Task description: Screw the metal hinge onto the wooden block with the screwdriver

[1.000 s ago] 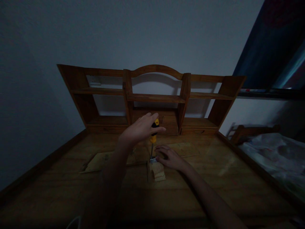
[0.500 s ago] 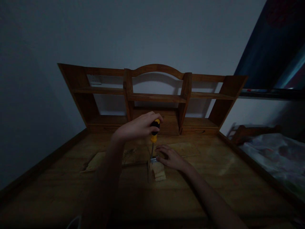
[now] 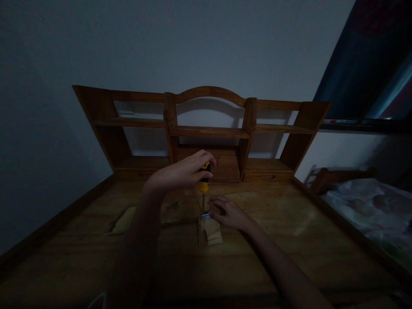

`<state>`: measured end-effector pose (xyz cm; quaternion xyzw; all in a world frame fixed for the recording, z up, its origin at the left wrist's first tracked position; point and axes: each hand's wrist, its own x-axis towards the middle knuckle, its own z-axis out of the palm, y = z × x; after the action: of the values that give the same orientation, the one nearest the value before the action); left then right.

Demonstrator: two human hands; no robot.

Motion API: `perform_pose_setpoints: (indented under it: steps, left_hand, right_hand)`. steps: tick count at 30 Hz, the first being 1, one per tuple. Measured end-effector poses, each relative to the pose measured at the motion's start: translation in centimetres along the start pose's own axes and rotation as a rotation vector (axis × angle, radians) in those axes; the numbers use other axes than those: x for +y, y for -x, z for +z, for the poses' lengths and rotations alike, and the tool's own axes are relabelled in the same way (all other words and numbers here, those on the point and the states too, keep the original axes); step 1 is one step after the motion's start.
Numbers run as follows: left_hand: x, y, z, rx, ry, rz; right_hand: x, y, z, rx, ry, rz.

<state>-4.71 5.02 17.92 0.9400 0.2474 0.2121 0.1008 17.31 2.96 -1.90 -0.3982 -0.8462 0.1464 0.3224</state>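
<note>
My left hand point(image 3: 191, 169) is closed around the black and yellow handle of a screwdriver point(image 3: 204, 185), which stands nearly upright. Its shaft reaches down to a small shiny metal bracket point(image 3: 205, 216); the exact contact of the tip is too small to make out. The bracket sits on a pale wood block point(image 3: 212, 234) with a rough, stepped edge, lying on the desk. From the right, my right hand point(image 3: 230, 213) grips the bracket, thumb against its side and the other fingers curled just behind.
Thin wood pieces lie on the wooden desk point(image 3: 257, 262), one at the left point(image 3: 125, 221) and one behind my right hand point(image 3: 247, 200). A wooden shelf unit point(image 3: 209, 132) stands along the back. Beyond the desk's right edge is a plastic-covered heap point(image 3: 370, 206). The room is dim.
The view has shifted slightly, moving everything a little to the left. The screwdriver looks a bit more upright; both hands keep their hold.
</note>
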Motion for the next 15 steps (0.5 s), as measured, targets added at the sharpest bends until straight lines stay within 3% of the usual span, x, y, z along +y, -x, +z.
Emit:
perform_pose_setpoints:
  steps: [5, 12, 15]
  left_hand:
    - [0.7, 0.7, -1.0, -0.057, -0.019, -0.041]
    - [0.3, -0.7, 0.4, 0.085, -0.194, -0.209]
    - [0.1, -0.9, 0.6, 0.088, -0.159, -0.192]
  right_hand:
    - [0.0, 0.0, 0.0, 0.000, 0.003, -0.009]
    - [0.2, 0.0, 0.1, 0.005, -0.008, -0.004]
    - [0.1, 0.1, 0.1, 0.000, -0.007, -0.004]
